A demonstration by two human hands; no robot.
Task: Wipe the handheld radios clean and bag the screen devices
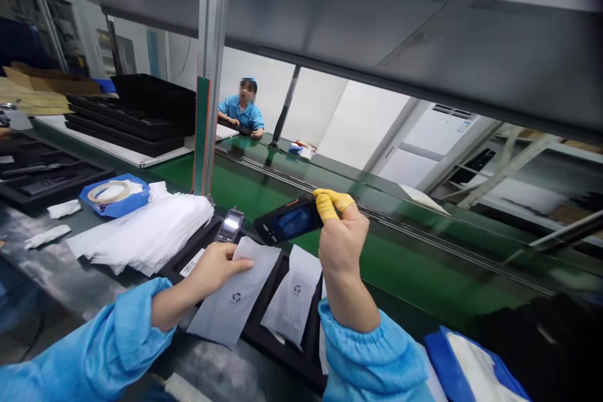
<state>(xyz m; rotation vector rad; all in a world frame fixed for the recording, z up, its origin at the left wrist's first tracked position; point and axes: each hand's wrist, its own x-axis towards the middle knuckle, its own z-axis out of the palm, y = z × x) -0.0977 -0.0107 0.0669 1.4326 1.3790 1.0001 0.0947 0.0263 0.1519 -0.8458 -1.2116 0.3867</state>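
Observation:
My left hand (221, 267) pinches the upper edge of a frosted plastic bag (235, 301) printed with a recycling mark. Raised to the right of it, my right hand (342, 232) wears yellow finger covers and grips one end of a black handheld device (294, 221); its dark screen is tilted toward me. A second frosted bag (296, 292) lies on a black foam tray (264, 333) below. Just beyond my left hand a smaller device with a lit screen (232, 225) rests at the tray's far edge.
A fanned pile of white bags (151, 232) lies at left beside a blue bin (117, 196) holding a tape roll (109, 192). Black trays (132, 122) are stacked behind. A metal post (210, 75) rises near the green conveyor (400, 270). A co-worker (242, 112) sits across.

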